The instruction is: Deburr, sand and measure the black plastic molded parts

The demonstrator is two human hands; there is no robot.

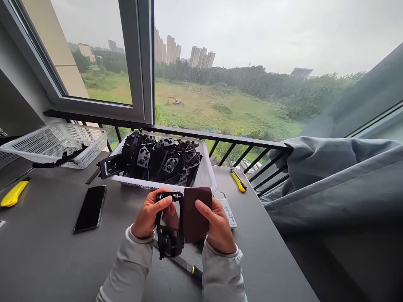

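Two grey sleeves (129, 262) are right up close at the bottom, and each one ends in a bare hand. Left hand (147, 216) has one black plastic frame (170, 245), thumb over the top part and fingers curled around behind, so it's pinched pretty snugly. Right hand (222, 226) is pinching one dark brown flat piece (195, 220), thumb flat on the face, other fingers mostly hidden behind it. Frame and brown piece are side by side above the table (44, 256), in front of the parts basket; can't tell if their edges actually touch.

Rough count of the rest: one flat-bladed tool (182, 263) under the hands, one phone (90, 209) off to the left, two yellow cutters, the left cutter (14, 193) near the table's left side and the right cutter (238, 181) by the railing (220, 138). One printed white packet (229, 214) sits partly behind the right hand.

White baskets: three that I can see. The parts basket (210, 167) is piled with black parts (157, 161), too tangled to count. The left basket (63, 136) has one black strip (63, 159) across its front, and a third basket (6, 157) just pokes in at the edge.
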